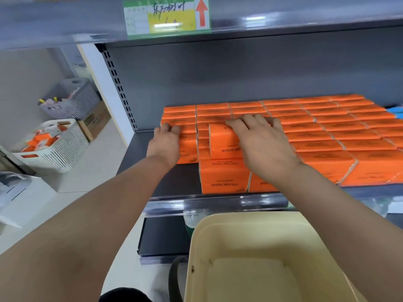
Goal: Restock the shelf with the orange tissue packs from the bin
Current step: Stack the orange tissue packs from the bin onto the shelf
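Orange tissue packs [322,131] fill the dark grey shelf [170,182] in rows, stacked from the back to the front edge. My left hand [164,142] rests against the leftmost stack, fingers curled over a pack's top edge. My right hand [259,138] lies flat on a raised orange pack [222,142] in the second column, fingers spread over its top. The cream bin [257,258] sits below the shelf edge in front of me; its visible inside holds nothing.
A white slatted basket [56,149] with orange packs stands on the floor at left, beside a grey basket [72,101] and a cardboard box [96,120]. An upper shelf with a green-yellow price label [165,16] hangs overhead. The shelf's left front corner is bare.
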Demonstrator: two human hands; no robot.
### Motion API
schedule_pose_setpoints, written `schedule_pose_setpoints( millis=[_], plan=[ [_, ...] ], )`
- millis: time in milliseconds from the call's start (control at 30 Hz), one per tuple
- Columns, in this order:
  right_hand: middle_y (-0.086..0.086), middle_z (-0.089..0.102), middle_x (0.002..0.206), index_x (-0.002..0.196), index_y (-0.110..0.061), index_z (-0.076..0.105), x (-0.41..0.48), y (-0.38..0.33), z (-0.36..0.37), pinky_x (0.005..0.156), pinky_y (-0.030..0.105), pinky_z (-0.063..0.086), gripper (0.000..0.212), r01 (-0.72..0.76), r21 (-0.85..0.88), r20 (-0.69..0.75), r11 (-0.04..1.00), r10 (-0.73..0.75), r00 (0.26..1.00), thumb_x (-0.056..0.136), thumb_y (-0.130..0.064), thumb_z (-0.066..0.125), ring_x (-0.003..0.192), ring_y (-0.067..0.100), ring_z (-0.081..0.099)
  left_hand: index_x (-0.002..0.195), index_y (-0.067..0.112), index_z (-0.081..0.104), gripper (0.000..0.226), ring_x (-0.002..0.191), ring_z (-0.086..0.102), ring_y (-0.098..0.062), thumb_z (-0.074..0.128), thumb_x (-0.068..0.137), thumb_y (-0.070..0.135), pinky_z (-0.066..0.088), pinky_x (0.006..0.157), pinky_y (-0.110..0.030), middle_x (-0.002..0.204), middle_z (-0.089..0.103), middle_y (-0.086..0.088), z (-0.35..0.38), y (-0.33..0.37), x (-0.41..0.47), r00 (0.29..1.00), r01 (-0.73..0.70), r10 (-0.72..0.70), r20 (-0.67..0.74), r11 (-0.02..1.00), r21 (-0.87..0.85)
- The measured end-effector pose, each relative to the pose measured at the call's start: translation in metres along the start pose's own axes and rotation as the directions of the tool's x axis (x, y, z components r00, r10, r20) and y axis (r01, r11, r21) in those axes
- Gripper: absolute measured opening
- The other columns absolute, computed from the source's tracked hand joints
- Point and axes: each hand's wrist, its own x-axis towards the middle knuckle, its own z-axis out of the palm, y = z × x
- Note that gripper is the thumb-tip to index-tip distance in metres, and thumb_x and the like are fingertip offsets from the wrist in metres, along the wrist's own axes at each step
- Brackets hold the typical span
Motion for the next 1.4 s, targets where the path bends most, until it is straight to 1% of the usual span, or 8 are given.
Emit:
schedule_pose_setpoints(
  millis=[133, 300, 567, 733, 900, 1033, 1233, 1400],
  plan=[
    [0.005, 0.053, 0.124, 0.135, -0.022, 0.044, 0.01, -0.004, -0.006, 0.093, 0.044, 0.035, 0.06, -0.041, 0.021, -0.017, 0.999, 0.041, 0.999, 0.08, -0.002, 0.058, 0.117, 0.028, 0.047, 0.128, 0.004, 0.042, 0.055, 0.117, 0.04, -0.034, 0.051, 0.076, -0.01, 0.046, 0.091, -0.044, 0.127, 0.042, -0.016, -0.002, -0.006, -0.008, 0.997, 0.014, -0.015, -0.072, 1.0, -0.022],
    [0.002, 0.053, 0.123, 0.135, -0.025, 0.042, 0.043, -0.041, -0.011, 0.093, 0.043, 0.038, 0.058, 0.014, 0.124, -0.071, 0.992, -0.005, 0.997, 0.083, -0.009, 0.061, 0.116, 0.026, 0.049, 0.135, 0.008, 0.041, 0.059, 0.12, 0.04, -0.032, 0.054, 0.079, -0.006, 0.045, 0.089, -0.041, 0.129, 0.042, -0.015, -0.021, -0.026, -0.023, 0.996, 0.053, -0.062, -0.059, 0.989, -0.135],
    [0.004, 0.048, 0.13, 0.135, -0.023, 0.04, 0.055, -0.109, 0.027, 0.099, 0.046, 0.035, 0.059, 0.057, 0.182, 0.142, 0.982, -0.083, 0.986, 0.082, -0.004, 0.058, 0.124, 0.025, 0.043, 0.128, 0.002, 0.041, 0.051, 0.114, 0.043, -0.031, 0.053, 0.079, -0.006, 0.045, 0.081, -0.038, 0.125, 0.044, -0.016, -0.038, -0.06, -0.062, 0.995, 0.096, -0.097, 0.002, 0.988, -0.123],
    [0.009, 0.046, 0.127, 0.131, -0.018, 0.043, 0.051, -0.124, 0.049, 0.097, 0.046, 0.036, 0.064, 0.056, 0.107, 0.199, 0.993, -0.077, 0.977, 0.074, 0.007, 0.056, 0.12, 0.028, 0.043, 0.139, 0.006, 0.035, 0.061, 0.12, 0.041, -0.029, 0.054, 0.081, -0.004, 0.044, 0.086, -0.033, 0.132, 0.04, -0.014, -0.033, -0.072, -0.068, 0.996, 0.076, -0.071, 0.045, 0.986, -0.147],
    [0.012, 0.045, 0.128, 0.135, -0.018, 0.04, 0.055, -0.131, 0.064, 0.099, 0.047, 0.035, 0.063, 0.033, 0.035, 0.233, 0.999, -0.041, 0.972, 0.078, 0.003, 0.058, 0.122, 0.031, 0.042, 0.142, 0.009, 0.035, 0.066, 0.124, 0.04, -0.028, 0.054, 0.081, -0.006, 0.042, 0.095, -0.034, 0.135, 0.041, -0.012, -0.026, -0.079, -0.069, 0.998, 0.062, -0.056, 0.036, 0.98, -0.19],
    [0.009, 0.045, 0.131, 0.137, -0.023, 0.038, 0.05, -0.132, 0.071, 0.097, 0.045, 0.036, 0.066, 0.054, 0.021, 0.22, 0.998, -0.058, 0.974, 0.08, -0.009, 0.067, 0.122, 0.028, 0.042, 0.141, 0.009, 0.037, 0.066, 0.123, 0.042, -0.028, 0.053, 0.08, -0.008, 0.044, 0.094, -0.036, 0.135, 0.042, -0.012, -0.022, -0.079, -0.075, 0.999, 0.033, -0.031, 0.013, 0.977, -0.208],
    [0.005, 0.047, 0.13, 0.135, -0.024, 0.04, 0.025, -0.114, 0.053, 0.092, 0.042, 0.038, 0.065, 0.051, -0.011, 0.146, 0.999, -0.049, 0.988, 0.078, -0.011, 0.069, 0.12, 0.026, 0.044, 0.136, 0.009, 0.041, 0.056, 0.121, 0.042, -0.027, 0.047, 0.083, -0.006, 0.047, 0.092, -0.038, 0.131, 0.044, -0.012, -0.036, -0.057, -0.082, 1.0, -0.016, 0.017, 0.002, 0.974, -0.224],
    [0.006, 0.059, 0.107, 0.117, -0.02, 0.058, -0.022, -0.099, 0.035, 0.078, 0.04, 0.044, 0.059, 0.067, 0.002, 0.073, 0.998, -0.067, 0.995, 0.063, -0.003, 0.075, 0.1, 0.029, 0.057, 0.139, 0.011, 0.039, 0.063, 0.122, 0.04, -0.026, 0.05, 0.08, -0.009, 0.044, 0.084, -0.035, 0.134, 0.043, -0.008, -0.052, -0.034, -0.101, 0.998, -0.067, 0.065, -0.018, 0.975, -0.211]
  ],
)
